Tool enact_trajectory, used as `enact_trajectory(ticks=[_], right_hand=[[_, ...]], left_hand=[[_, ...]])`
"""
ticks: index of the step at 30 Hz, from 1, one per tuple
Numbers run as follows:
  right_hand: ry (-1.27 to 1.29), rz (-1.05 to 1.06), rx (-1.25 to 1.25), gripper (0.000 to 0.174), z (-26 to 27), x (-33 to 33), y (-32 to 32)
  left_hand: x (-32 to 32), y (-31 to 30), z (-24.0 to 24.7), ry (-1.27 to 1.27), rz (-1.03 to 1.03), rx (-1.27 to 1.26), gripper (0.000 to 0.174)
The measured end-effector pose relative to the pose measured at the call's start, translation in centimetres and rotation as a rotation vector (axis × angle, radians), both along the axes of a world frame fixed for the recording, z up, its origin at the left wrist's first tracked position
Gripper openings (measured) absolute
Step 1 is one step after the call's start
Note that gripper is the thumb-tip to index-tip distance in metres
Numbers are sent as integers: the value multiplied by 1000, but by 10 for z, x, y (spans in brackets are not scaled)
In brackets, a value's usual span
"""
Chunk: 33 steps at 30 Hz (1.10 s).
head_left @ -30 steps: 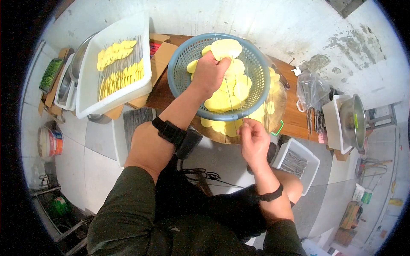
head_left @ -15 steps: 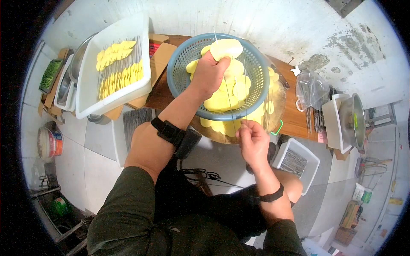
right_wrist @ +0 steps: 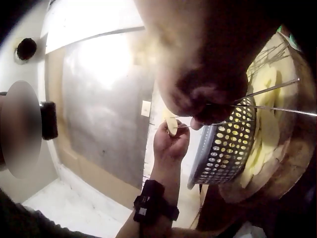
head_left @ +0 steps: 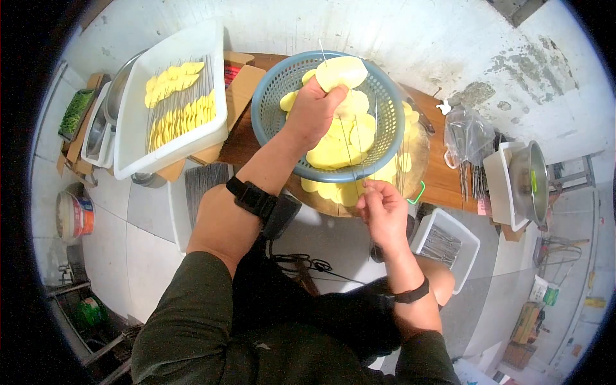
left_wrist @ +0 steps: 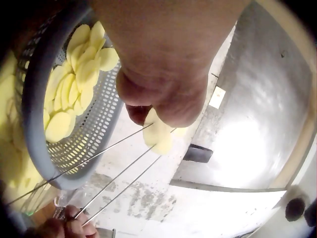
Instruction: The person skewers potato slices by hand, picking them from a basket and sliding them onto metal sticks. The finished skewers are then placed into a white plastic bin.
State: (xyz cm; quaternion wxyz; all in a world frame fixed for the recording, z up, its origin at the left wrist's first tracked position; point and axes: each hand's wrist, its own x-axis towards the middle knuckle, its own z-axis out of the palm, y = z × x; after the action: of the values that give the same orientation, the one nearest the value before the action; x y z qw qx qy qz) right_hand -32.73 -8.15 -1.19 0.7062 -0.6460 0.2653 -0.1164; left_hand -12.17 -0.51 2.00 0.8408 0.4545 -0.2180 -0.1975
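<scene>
My left hand (head_left: pixel 313 114) pinches pale yellow potato slices (head_left: pixel 341 72) above the blue-grey plastic colander (head_left: pixel 262 138). Thin metal skewers (left_wrist: pixel 113 177) run from the slices down to my right hand (head_left: pixel 387 217), whose thumb and fingers pinch their lower ends near the colander's front rim. One skewer tip (head_left: pixel 322 48) pokes out beyond the top slice. Another skewer (head_left: pixel 376 115) rises from the right hand past the slices, bare along its length. More potato slices (head_left: pixel 333 154) lie piled in the colander. In the right wrist view, the left hand (right_wrist: pixel 171 141) holds the slice edge-on.
A white tub (head_left: pixel 125 138) of skewered slices stands at the left. Under the colander is a round wooden board (head_left: pixel 417 157) with more slices. Loose skewers fill a white bin (head_left: pixel 471 247) at lower right. A plastic bag (head_left: pixel 471 135) and metal bowl (head_left: pixel 531 183) sit further right.
The skewer tip shows more clearly beyond the top slice. The bare skewer leans a little further right. Both hands keep their grip and have barely shifted.
</scene>
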Motion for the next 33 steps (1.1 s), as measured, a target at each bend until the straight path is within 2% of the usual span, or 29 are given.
enact_trajectory(ticks=[11, 16, 20, 25, 26, 28, 29, 31, 33], right_hand=[[-11, -28, 17, 14, -1, 0, -4], [-43, -40, -51, 15, -6, -1, -4], [-83, -49, -96, 16, -7, 3, -6], [-106, -47, -278, 17, -12, 2, -8], [-122, -38, -332, 17, -14, 2, -8], [-132, -36, -361, 17, -20, 4, -7], [-144, -40, -396, 17, -22, 4, -6], [-153, -41, -449, 16, -25, 5, -5], [-163, -43, -502, 16, -28, 6, -4]], left_hand=[[4, 1, -4, 23, -71, -44, 26], [1, 5, 2, -80, -72, 79, 25], [-7, -2, -13, -199, -145, 99, 25], [-4, -1, -9, 173, -150, -77, 21], [-6, 1, -7, 175, -144, -75, 21], [-11, 5, -3, -187, 137, 209, 18], [-11, 4, 0, -184, 141, 211, 18], [-7, 0, 5, 378, -1, -88, 20], [-2, 1, 1, 374, -4, -96, 22]])
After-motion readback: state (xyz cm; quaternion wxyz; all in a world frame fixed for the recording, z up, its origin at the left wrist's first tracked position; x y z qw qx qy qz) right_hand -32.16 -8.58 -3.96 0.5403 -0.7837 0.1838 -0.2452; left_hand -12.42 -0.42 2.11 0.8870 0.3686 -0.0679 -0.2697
